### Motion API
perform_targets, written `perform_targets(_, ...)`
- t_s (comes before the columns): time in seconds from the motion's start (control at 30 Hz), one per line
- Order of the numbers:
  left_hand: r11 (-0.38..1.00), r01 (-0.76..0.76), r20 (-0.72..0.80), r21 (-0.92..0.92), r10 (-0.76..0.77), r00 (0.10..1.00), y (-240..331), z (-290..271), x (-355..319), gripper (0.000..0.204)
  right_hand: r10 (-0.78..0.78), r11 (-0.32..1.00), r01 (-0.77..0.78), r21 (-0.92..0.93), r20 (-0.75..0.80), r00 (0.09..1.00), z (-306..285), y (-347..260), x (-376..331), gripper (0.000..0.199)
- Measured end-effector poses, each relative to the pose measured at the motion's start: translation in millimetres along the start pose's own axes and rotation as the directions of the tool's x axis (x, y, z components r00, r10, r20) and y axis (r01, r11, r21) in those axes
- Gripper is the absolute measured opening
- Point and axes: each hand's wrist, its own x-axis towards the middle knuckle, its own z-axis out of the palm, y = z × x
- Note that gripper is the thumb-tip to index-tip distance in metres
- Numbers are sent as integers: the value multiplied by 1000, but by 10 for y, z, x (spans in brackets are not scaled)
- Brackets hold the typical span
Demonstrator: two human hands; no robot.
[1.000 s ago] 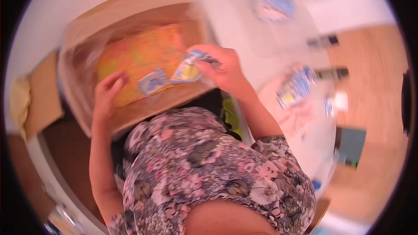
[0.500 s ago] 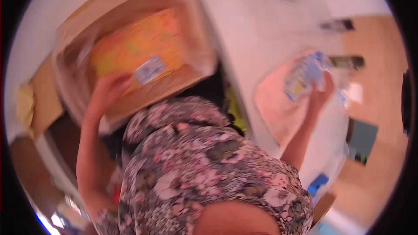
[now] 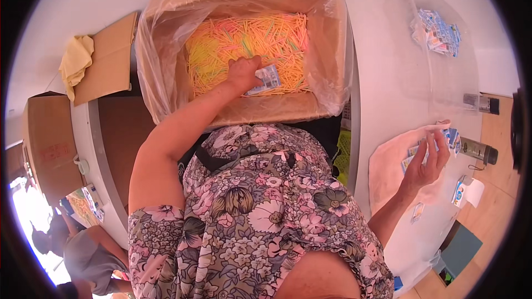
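Note:
My left hand reaches into a lined cardboard box with its fingers curled down against a layer of thin yellow, orange and pink sticks. Its thumb side touches a small blue-and-white packet lying on the sticks; what the fingertips hold is hidden. On the right, my right hand is over a pink cloth on the table, fingers stretched and apart. Several blue-and-white packets lie under and beside those fingers.
A clear plastic tray at the far right holds a pile of similar packets. Bottles stand along the right edge. A yellow cloth rests on a cardboard flap at left. Another person is at the lower left.
My left hand has moved over the sticks to the packet, its fingers now curled. The right hand stays by the packets on the cloth. The whole view has swung round and sharpened.

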Motion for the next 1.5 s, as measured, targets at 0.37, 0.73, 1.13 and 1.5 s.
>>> perform_targets(0.37, 989, -146, -261, 8, 143, 955, -123, 59, 9, 22, -164, 976, 150, 159, 75, 984, 256, -409, 229, 21)
perform_targets(0.73, 891, -17, -48, -455, -5, 999, -216, 48, 48, 12, -250, 844, 161, 512, 110, 962, 549, -809, 302, 20)
perform_targets(1.13, 633, -486, -223, -603, 451, 864, 233, -757, -760, 17, -383, 810, -13, 586, 547, 744, 1239, -1766, 678, 13)
perform_targets(1.5, 760, -492, -416, -424, 319, 852, -353, -725, -1179, 11, -357, 918, -12, 397, 837, 414, 3243, -2418, 804, 27)
